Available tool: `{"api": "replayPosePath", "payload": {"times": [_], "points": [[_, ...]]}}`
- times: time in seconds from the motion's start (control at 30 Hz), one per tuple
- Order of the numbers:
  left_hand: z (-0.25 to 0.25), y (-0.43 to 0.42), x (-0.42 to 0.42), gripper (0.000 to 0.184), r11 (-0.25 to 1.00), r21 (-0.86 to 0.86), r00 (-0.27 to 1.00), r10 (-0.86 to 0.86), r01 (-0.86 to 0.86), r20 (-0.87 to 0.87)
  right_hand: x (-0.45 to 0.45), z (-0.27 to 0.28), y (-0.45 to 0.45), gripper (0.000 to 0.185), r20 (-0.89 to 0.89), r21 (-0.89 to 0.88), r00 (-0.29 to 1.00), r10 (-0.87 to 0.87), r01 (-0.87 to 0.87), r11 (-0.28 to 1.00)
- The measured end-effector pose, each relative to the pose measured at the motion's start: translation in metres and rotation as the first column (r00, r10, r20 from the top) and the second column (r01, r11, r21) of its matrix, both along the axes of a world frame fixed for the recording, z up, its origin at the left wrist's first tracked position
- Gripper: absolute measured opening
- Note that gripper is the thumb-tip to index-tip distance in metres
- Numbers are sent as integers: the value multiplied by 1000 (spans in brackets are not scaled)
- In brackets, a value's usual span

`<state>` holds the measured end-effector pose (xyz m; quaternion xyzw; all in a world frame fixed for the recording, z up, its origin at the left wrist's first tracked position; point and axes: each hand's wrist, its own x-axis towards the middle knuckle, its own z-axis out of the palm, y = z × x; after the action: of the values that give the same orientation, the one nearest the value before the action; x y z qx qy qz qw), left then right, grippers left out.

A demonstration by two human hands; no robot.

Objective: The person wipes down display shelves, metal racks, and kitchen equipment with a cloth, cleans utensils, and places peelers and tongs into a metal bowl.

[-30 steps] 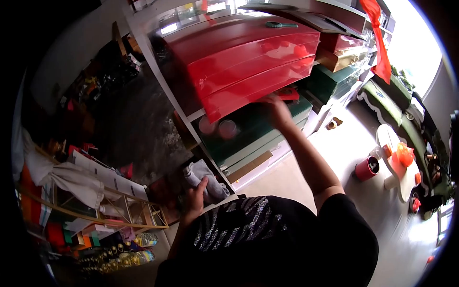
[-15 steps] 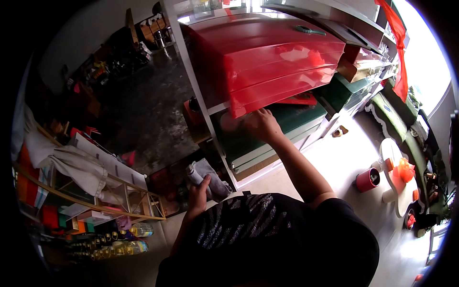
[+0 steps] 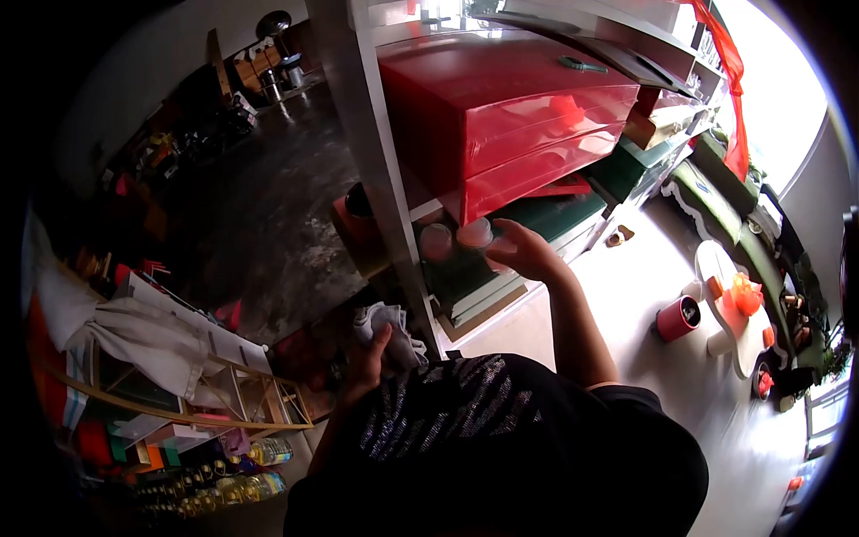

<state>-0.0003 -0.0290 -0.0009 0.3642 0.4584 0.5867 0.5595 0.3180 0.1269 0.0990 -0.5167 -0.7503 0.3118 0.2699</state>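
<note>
My left hand [image 3: 369, 356] is closed on a folded grey cloth [image 3: 394, 331], held low in front of my body by the shelf post. My right hand [image 3: 530, 254] is over the lower shelf with thumb and fingers apart. Just left of its fingertips stands a small translucent cup-like container [image 3: 475, 233]; whether they touch is unclear. A second such container [image 3: 436, 242] is further left. Both rest on a dark green box [image 3: 555, 217], beneath the overhanging large red boxes [image 3: 546, 134].
A grey shelf post [image 3: 386, 152] rises left of the boxes. A small dark green object [image 3: 583, 64] lies on top of the red boxes. To the right are a red bin [image 3: 677, 319] and a white table [image 3: 716, 261]. Bottles [image 3: 242, 490] stand at lower left.
My right hand has drawn back to the right, and the container beside it now shows clearly. The view has shifted slightly. The cloth stays in my left hand.
</note>
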Motion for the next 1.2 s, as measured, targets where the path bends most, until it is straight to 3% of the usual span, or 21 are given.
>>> {"api": "replayPosePath", "payload": {"times": [0.03,0.13,0.17,0.27,0.3,0.4,0.43,0.5,0.6,0.63,0.7,0.73,0.8,0.87,0.9,0.93,1.0,1.03,1.07,1.13,1.2], "points": [[-5,1,-7,43,991,-54,990,-121,125,71,0,0,-4,65,-65,-70,998,-7,3,998],[-29,10,-23,50,984,-91,983,-146,156,107,-2,-12,-17,63,-213,-146,977,-32,0,989],[-40,17,-22,62,987,-91,968,-150,134,-199,-5,-18,-24,62,-254,-149,966,-39,1,989],[-24,26,-11,75,886,-108,857,-397,452,329,-22,-14,-46,68,-352,-243,928,-118,32,970],[7,28,3,86,843,72,837,-537,532,108,-27,-24,-51,72,-461,-229,880,-113,5,973],[18,30,25,93,771,-41,664,-517,635,540,-44,-29,-71,64,-569,-194,820,-62,-61,979],[29,33,28,96,740,-18,682,-609,672,405,-49,-24,-82,62,-584,-161,812,-2,-113,981],[-33,57,20,96,757,-103,762,-629,645,152,-58,-7,-104,64,-371,-100,914,165,-216,971],[-102,80,9,86,746,-243,784,-591,621,189,-63,16,-122,68,13,79,919,395,-394,916],[-76,73,14,84,770,-230,804,-570,595,171,-63,8,-120,70,17,104,891,453,-452,886],[0,51,26,75,793,-237,827,-546,561,133,-62,15,-123,68,-4,137,906,424,-420,897],[3,54,25,71,797,-194,818,-569,572,76,-62,17,-124,67,-15,154,911,412,-405,901],[6,58,22,64,796,-111,798,-602,595,-38,-62,10,-122,61,-262,116,907,329,-309,944],[32,58,32,57,796,57,793,-605,602,71,-60,-6,-116,50,-548,-39,816,182,-243,969],[41,58,35,53,793,141,784,-608,592,126,-58,-19,-104,48,-598,-86,796,89,-174,981],[39,58,34,53,804,106,793,-595,585,131,-54,-31,-88,46,-642,-138,767,-6,-108,985],[33,58,26,52,820,36,809,-570,572,139,-52,-50,-46,45,-363,-63,928,-82,63,996],[21,57,16,54,820,-93,817,-540,565,202,-57,-49,-34,45,-213,-6,967,-138,140,990],[-4,62,8,54,798,-136,801,-548,587,240,-68,-49,-27,43,-124,167,979,-161,180,969],[-56,76,-5,54,749,-213,771,-558,627,306,-95,-39,-13,40,34,507,967,-251,200,839],[-66,76,-11,55,740,-243,770,-542,627,338,-113,-34,1,40,78,532,981,-179,111,840]]}}
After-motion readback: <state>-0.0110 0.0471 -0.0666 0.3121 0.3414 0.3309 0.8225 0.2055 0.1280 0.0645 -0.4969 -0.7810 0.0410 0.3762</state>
